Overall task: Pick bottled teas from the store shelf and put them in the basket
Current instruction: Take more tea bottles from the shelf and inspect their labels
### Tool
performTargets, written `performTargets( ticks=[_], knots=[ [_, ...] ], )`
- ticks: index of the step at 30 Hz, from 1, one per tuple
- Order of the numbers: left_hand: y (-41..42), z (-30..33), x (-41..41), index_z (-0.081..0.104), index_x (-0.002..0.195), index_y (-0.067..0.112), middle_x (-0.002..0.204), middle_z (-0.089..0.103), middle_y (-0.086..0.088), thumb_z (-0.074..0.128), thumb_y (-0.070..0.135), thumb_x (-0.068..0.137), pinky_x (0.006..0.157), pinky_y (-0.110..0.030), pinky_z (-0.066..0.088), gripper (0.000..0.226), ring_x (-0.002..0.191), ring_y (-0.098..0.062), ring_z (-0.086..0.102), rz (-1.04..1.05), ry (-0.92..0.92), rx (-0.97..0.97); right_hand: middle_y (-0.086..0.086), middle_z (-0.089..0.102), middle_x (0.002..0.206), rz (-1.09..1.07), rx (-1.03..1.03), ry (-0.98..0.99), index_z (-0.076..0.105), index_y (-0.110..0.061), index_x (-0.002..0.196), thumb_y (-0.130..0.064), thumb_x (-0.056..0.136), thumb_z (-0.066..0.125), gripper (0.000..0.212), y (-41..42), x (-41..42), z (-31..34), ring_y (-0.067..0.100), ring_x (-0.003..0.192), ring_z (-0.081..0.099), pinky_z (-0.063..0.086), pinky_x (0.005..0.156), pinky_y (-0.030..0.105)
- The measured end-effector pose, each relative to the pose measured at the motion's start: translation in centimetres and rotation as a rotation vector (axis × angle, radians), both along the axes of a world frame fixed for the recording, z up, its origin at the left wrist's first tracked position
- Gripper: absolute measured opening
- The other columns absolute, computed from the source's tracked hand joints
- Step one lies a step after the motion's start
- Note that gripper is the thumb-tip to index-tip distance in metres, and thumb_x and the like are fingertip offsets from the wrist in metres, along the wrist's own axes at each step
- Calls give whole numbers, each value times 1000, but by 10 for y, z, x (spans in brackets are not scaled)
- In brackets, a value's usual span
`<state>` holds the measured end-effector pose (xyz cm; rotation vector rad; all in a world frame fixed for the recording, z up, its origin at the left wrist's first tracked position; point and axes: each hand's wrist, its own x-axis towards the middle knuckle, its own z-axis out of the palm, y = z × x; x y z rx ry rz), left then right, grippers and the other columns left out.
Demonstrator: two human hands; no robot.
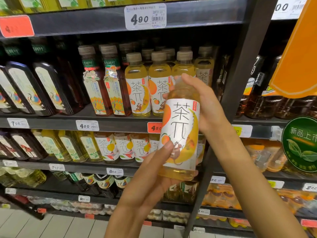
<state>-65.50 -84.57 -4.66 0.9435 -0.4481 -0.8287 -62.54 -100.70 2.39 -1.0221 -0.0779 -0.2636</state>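
Open aisle air before the shelf; tightly packed bottle rows blocking deeper reach.

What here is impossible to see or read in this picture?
- Held bottle, head view: its cap is hidden under the right hand.
- Basket: outside the frame, nowhere in view.
- Red price tag: too blurred to read.
- Left hand: its fingers behind the bottle are hidden.
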Motion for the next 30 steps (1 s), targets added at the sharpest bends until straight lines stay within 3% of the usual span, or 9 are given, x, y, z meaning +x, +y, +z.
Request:
performTargets(
  ticks=[2, 4, 6, 8, 12, 14, 17, 26, 30],
  knots=[
    [1, -2, -1, 77, 93, 22, 111, 71, -7, 86, 52, 55, 98, -49, 49, 49, 111, -28, 64, 25, -46, 47, 8, 68, 77, -14, -42, -79, 60, -7, 100, -24, 92, 53, 20, 1, 1, 3, 25, 74, 69, 57, 66, 34],
    [1, -2, -2, 73, 70, 22, 90, 71, 5, 83, 55, 59, 91, -37, 54, 36, 99, -14, 67, 45, -136, 64, 11, 70, 81, -20, -78, -116, 59, -6, 108, -28, 92, 50, 28, 1, -1, 5, 28, 81, 70, 57, 72, 37],
    [-1, -4, -2, 68, 65, 23, 86, 66, 2, 80, 56, 62, 93, -41, 53, 35, 97, -16, 63, 78, -173, 68, 16, 72, 93, -46, -163, -117, 58, -7, 111, -35, 93, 48, 35, 2, -3, 6, 32, 92, 69, 57, 80, 39],
    [-3, -6, -2, 70, 72, 23, 90, 67, 0, 80, 54, 64, 88, -39, 54, 34, 97, -19, 63, 115, -173, 44, 16, 70, 107, -58, -301, -71, 61, -11, 113, -41, 93, 48, 38, 3, -8, 5, 30, 103, 67, 55, 88, 38],
    [-5, -12, 5, 72, 89, 27, 91, 67, 4, 75, 47, 67, 82, -26, 54, 30, 91, -11, 63, 174, -248, 92, 6, 74, 100, -54, -337, -55, 67, -16, 105, -34, 92, 57, 25, 8, -17, 3, 21, 97, 70, 56, 85, 32],
    [-5, -10, 8, 65, 103, 29, 90, 70, 14, 71, 47, 68, 75, -15, 51, 40, 86, -1, 64, 203, -366, 163, 8, 73, 103, -113, -364, -94, 66, -13, 109, -31, 93, 57, 25, 10, -21, 2, 22, 96, 70, 56, 83, 32],
    [-9, -8, 13, 50, 125, 36, 111, 68, 19, 75, 43, 66, 75, -8, 49, 64, 102, 3, 64, 247, -486, 227, 9, 70, 109, -192, -480, -194, 62, -10, 115, -25, 93, 57, 27, 13, -25, 2, 18, 98, 68, 55, 82, 28],
    [-30, -13, 23, 50, 121, 25, 108, 68, 6, 84, 22, 62, 77, -18, 53, 69, 101, -7, 66, 430, -645, 243, 4, 57, 131, -53, -717, -433, 49, -18, 130, -20, 80, 65, 53, 4, -41, -7, 17, 123, 54, 46, 98, 29],
    [-29, -13, 32, 42, 128, 15, 120, 60, -3, 86, -1, 59, 82, -18, 51, 83, 107, -9, 62, 478, -714, 211, 2, 63, 118, 18, -689, -459, 57, -18, 115, -10, 72, 72, 46, -4, -48, -13, 26, 117, 57, 46, 97, 37]
  ],
)
